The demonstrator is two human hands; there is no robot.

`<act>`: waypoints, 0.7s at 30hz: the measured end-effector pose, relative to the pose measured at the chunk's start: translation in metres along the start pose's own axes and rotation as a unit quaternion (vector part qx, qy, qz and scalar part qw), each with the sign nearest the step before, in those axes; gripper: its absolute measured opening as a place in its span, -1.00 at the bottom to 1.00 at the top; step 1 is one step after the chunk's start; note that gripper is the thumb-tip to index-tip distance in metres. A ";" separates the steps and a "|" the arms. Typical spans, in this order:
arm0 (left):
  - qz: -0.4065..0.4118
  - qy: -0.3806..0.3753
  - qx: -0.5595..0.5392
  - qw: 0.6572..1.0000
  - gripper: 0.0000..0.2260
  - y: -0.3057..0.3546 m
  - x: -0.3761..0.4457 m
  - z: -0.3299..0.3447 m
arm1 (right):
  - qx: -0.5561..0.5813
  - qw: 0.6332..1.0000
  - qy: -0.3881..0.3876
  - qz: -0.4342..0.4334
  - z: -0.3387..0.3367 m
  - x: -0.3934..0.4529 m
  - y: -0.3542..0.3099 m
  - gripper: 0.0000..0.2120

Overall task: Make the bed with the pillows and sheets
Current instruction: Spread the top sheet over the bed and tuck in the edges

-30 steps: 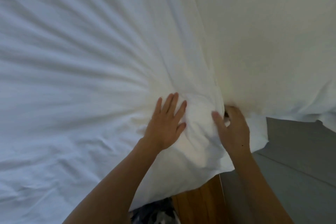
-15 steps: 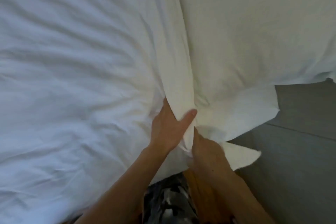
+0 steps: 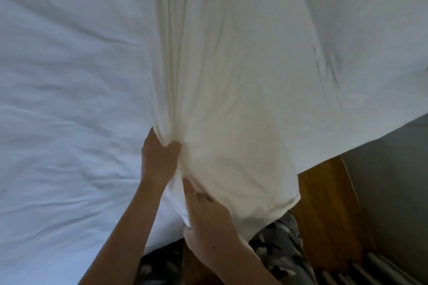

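A white sheet [image 3: 69, 76] covers the bed and fills most of the view. Its corner part [image 3: 231, 122] is bunched into long folds and hangs down over the bed's corner. My left hand [image 3: 158, 159] grips a gathered fold of this sheet between thumb and fingers. Just below it, my right hand [image 3: 208, 220] holds the lower edge of the hanging sheet, with its fingertips tucked in the cloth. No pillow is in view.
A wooden bed frame or floor strip [image 3: 324, 203] shows at the lower right beside a grey floor [image 3: 393, 180]. My patterned trousers [image 3: 278, 245] are below the sheet, close to the bed's edge.
The sheet corner has been pulled down and toward me and now hangs in longer folds. My left hand went from lying flat to gripping a fold. My right hand moved lower.
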State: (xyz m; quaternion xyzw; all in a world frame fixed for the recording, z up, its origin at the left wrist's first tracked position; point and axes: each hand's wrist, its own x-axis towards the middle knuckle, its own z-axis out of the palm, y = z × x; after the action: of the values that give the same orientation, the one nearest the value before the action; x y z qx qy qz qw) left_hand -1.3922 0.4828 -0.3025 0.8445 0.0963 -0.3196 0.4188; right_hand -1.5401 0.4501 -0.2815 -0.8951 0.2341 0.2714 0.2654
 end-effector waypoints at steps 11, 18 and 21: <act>-0.087 0.097 0.107 0.986 -0.75 -0.181 0.005 -0.207 | -0.117 0.972 -0.161 -0.123 0.198 -0.057 -0.219 -0.46; -0.085 0.168 0.060 0.980 -0.88 -0.206 -0.017 -0.193 | 0.012 0.970 0.012 -0.241 0.150 -0.046 -0.173 -0.78; -0.072 0.175 0.046 0.981 -0.70 -0.201 -0.016 -0.186 | 0.001 0.963 0.190 -0.192 0.118 -0.002 -0.130 -0.71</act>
State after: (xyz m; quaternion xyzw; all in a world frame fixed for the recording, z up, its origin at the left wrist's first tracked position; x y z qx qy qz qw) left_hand -1.4057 0.7539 -0.3400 0.8967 0.2138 -0.1997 0.3321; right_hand -1.5113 0.6186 -0.3188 -0.9582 0.1043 0.0397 0.2635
